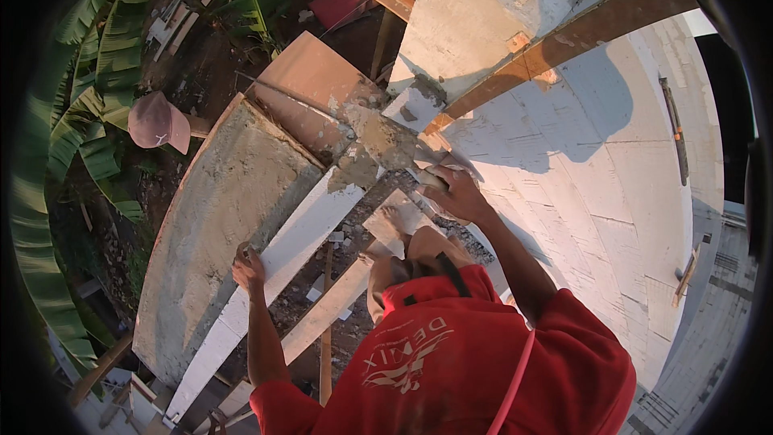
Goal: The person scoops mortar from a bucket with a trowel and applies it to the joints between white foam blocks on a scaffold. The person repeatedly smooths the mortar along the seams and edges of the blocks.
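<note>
The right hand [452, 192], at frame centre, is closed around the handle of a mortar-laden trowel [386, 138]. The blade's long axis runs from the hand toward the upper left, over the wet mortar bed [229, 217]. The left hand [248, 266], lower left, rests curled on the white block edge [302, 234]; whether it holds anything cannot be determined.

Pink cap [158, 122] at left, banana leaves [97, 48] around it; white block wall [612, 193] at right.
</note>
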The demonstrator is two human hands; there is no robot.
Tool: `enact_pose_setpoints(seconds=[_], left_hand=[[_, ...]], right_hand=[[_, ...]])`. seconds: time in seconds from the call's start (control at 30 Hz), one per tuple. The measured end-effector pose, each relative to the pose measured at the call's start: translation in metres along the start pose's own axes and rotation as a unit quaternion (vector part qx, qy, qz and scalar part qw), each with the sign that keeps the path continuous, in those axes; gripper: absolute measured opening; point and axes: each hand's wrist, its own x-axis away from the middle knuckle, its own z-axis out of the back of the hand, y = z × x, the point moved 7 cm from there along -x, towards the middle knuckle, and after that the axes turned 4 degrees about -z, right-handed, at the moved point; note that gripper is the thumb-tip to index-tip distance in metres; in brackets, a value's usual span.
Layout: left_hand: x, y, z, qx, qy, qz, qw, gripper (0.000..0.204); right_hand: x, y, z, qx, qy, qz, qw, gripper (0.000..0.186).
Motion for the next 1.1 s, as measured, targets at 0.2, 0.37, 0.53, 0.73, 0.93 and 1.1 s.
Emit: enact_pose_setpoints(seconds=[0.2, 0.37, 0.53, 0.73, 0.93, 1.1], left_hand=[[-0.001, -0.003, -0.005, -0.025, -0.006, 0.011, 1.0, 0.034], [0.0, -0.002, -0.005, -0.016, 0.015, -0.016, 1.0, 0.035], [-0.005, -0.008, -0.01, -0.019, 0.001, -0.007, 1.0, 0.036], [-0.004, -0.004, -0.009, -0.024, 0.003, -0.039, 0.999, 0.04], [0.003, 0.001, -0.002, -0.004, -0.003, -0.03, 1.0, 0.044], [0.003, -0.004, -0.003, 0.052, 0.014, -0.076, 0.996, 0.044]], right_hand=[[0.07, -0.006, -0.064, -0.097, -0.136, -0.015, 0.986, 0.059], [0.119, 0.002, -0.103, -0.129, -0.135, -0.038, 0.982, 0.054], [0.163, 0.012, -0.123, -0.112, -0.019, -0.092, 0.989, 0.048], [0.217, 0.027, -0.159, -0.229, 0.077, -0.198, 0.95, 0.05], [0.263, 0.036, -0.183, -0.242, 0.159, -0.211, 0.934, 0.044], [0.29, 0.026, -0.182, -0.262, 0.18, -0.18, 0.931, 0.043]])
